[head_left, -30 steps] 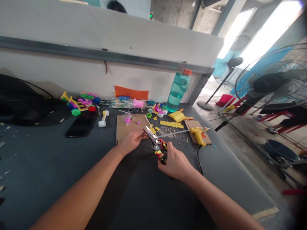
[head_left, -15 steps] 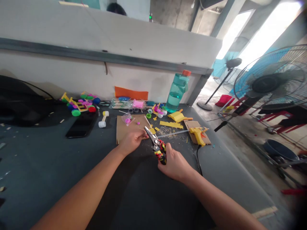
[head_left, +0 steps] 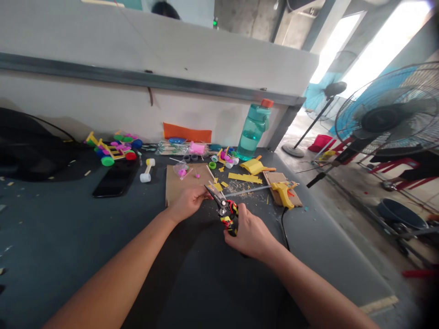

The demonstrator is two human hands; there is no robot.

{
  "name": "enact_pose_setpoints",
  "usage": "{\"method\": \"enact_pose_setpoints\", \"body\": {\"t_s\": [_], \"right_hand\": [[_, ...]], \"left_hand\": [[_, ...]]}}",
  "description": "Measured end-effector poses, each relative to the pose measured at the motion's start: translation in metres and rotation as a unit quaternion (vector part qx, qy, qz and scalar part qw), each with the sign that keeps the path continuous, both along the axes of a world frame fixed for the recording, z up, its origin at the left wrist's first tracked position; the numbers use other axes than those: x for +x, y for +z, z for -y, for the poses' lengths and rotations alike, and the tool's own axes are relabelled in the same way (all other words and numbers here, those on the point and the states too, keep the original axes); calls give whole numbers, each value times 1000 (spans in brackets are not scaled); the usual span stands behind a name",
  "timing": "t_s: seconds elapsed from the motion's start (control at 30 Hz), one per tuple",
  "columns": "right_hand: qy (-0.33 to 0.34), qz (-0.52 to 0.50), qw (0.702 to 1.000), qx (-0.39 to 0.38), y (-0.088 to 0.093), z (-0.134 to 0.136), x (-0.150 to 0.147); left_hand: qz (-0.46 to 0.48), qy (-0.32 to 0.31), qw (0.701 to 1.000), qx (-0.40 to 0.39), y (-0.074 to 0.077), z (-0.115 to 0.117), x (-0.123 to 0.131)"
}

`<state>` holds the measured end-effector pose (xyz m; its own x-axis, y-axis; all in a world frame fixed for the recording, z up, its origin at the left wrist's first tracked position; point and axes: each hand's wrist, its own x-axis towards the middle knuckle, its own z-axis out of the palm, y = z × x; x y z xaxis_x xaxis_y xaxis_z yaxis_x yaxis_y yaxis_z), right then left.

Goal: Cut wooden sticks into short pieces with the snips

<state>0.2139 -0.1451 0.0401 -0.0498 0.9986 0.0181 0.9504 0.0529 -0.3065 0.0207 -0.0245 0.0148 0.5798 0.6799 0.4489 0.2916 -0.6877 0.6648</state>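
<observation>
So from my seat, the black scissors point(head_left: 223, 212) with red and yellow handles are up over the table point(head_left: 212, 283), tips pointing away and a bit left, blades slightly parted. My right hand point(head_left: 252, 232) is wrapped around the handles. My left hand point(head_left: 188, 201) is just beside the tips, thumb and fingers pinched together — can't make out what, if anything, is between them.

That left hand overlaps the near edge of a cardboard sheet point(head_left: 173, 183), which has a couple of small pink bits point(head_left: 197, 176) on it. Right of that there's a scatter of crumbs and a flat yellow strip point(head_left: 245, 178), then a yellow glue gun point(head_left: 283, 194) lying on a smaller cardboard piece point(head_left: 276, 176).

Further back, a teal bottle point(head_left: 249, 141) stands upright near the partition point(head_left: 113, 107), and an orange strip point(head_left: 187, 132) leans there too. Over on the left: a white wheel pair point(head_left: 146, 177), a black phone point(head_left: 115, 183) and some colorful toy cars point(head_left: 116, 151). Way off right, past the table — a big fan point(head_left: 382, 119).
</observation>
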Motion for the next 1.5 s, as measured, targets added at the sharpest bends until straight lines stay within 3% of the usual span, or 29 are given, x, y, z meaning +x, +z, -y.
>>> {"method": "enact_pose_setpoints", "body": {"t_s": [0.3,0.53,0.63,1.13,1.5], "right_hand": [[-8,-36,998,-45,0,-1,2],[-93,-49,994,7,1,-14,19],[-129,-49,990,8,2,-18,28],[-54,-41,997,30,-4,-17,29],[-80,-58,995,4,-1,-18,28]], "left_hand": [[24,0,999,-40,1,2,3],[120,30,969,-213,-2,-1,7],[154,33,956,-248,0,-1,7],[164,38,954,-247,-4,-5,4],[182,44,949,-252,2,-4,5]]}}
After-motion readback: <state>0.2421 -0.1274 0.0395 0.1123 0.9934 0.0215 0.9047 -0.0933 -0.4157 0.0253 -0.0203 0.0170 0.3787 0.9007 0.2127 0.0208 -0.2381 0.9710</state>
